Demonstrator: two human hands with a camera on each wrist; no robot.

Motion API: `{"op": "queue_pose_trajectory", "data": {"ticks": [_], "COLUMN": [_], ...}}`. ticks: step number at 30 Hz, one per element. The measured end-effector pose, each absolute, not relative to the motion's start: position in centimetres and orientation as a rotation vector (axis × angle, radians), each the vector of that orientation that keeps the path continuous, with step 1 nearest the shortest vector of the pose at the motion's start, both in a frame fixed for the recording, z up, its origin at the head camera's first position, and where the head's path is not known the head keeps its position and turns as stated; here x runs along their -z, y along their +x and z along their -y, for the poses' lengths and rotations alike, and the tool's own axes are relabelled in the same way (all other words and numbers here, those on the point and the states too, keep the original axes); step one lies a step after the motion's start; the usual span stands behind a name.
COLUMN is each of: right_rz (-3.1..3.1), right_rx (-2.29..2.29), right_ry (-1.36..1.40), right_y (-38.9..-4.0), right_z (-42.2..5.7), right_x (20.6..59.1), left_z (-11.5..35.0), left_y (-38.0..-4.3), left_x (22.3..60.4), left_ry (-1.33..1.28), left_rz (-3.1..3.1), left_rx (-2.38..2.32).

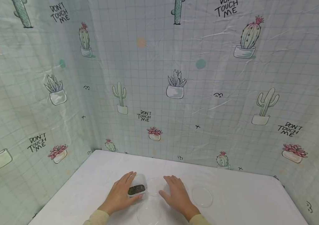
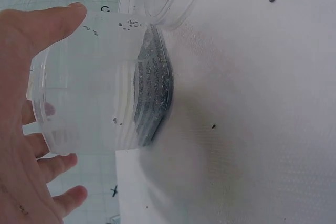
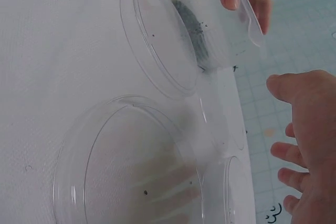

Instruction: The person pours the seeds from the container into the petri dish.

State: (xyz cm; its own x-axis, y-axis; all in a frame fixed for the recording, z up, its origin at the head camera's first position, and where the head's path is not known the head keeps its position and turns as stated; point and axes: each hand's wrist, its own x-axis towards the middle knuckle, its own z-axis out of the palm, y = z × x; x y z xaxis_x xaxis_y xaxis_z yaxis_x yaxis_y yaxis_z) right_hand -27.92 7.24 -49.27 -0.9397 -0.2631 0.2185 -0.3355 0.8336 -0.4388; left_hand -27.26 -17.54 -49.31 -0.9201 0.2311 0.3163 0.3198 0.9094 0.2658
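Observation:
My left hand (image 1: 121,193) grips a clear plastic tub (image 2: 84,87), thumb on one side and fingers on the other. Dark small grains (image 2: 155,85) cover the tub's bottom, and a few specks cling to its wall. The tub's base is close to or on the white table; whether it touches I cannot tell. To the right, my right hand (image 1: 177,195) hovers with spread, relaxed fingers and holds nothing. Under and around it lie shallow clear round dishes, one of them (image 3: 128,40) beside the tub and a larger-looking one (image 3: 71,177) nearer the right wrist camera.
Another clear round dish (image 1: 202,196) lies right of my right hand, and one (image 1: 149,213) sits between my forearms. Loose dark specks dot the white table (image 1: 249,200). A cactus-patterned sheet (image 1: 153,62) hangs behind and at the sides.

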Motion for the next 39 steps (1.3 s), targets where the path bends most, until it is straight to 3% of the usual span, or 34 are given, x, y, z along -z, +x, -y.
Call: {"op": "queue_pose_trajectory", "data": {"ticks": [22, 39], "right_rz": [2.921, 2.886], "right_rx": [-0.664, -0.664], "right_ry": [0.425, 0.460], "right_y": [-28.9, -29.9], "right_z": [-6.7, -6.4], "right_x": [50.4, 51.2], "left_z": [18.0, 17.9], "left_y": [-27.4, -27.5], "left_x": [50.5, 50.2], "left_ry": [-0.280, -0.259], "left_rz": [2.867, 2.802], "left_rx": [1.026, 1.022]}}
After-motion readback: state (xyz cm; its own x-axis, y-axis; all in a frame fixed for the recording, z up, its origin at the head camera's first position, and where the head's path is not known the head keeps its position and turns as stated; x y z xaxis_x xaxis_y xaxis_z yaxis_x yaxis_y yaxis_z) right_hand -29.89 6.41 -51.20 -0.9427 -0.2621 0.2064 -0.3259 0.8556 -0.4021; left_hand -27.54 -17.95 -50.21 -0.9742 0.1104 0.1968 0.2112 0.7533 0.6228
